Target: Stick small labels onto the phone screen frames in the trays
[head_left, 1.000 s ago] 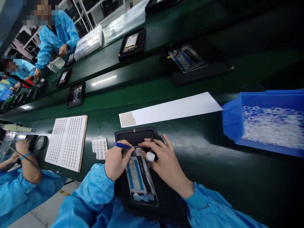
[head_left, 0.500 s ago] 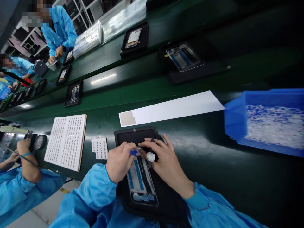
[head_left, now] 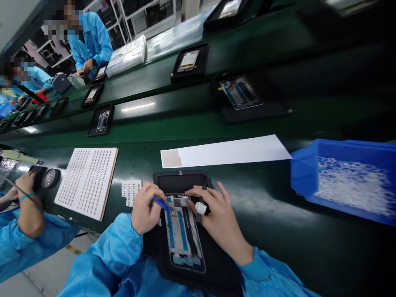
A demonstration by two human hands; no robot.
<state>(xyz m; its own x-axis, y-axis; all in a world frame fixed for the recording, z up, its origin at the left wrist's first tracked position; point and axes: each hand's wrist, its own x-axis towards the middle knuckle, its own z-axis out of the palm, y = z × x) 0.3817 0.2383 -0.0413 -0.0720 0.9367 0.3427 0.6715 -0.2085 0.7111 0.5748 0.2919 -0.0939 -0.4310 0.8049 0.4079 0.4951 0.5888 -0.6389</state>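
Note:
In front of me lies an opened phone frame [head_left: 179, 235], with blue strips and a black ribbon showing inside, set in a black tray [head_left: 221, 255]. My left hand [head_left: 147, 208] is closed around a slim blue pen-like tool [head_left: 161, 203], its end over the frame's upper left part. The tool's exact kind cannot be made out. My right hand [head_left: 218, 216] rests at the frame's upper right corner, fingers apart, with index fingertip and thumb near the edge. A small white piece [head_left: 201, 207] sits by its thumb on a dark band.
Left are a small label sheet [head_left: 131, 192] and a larger white board of small parts [head_left: 86, 181]. A white paper strip [head_left: 229, 152] lies beyond the tray, a blue bin [head_left: 305, 169] of white pieces at right. Trays with phones line the bench; a co-worker's arm [head_left: 32, 212] is left.
My left hand has drawn back left from the frame's top, uncovering more of the blue tool and of the frame. My right hand stays at the corner. The view has shifted slightly.

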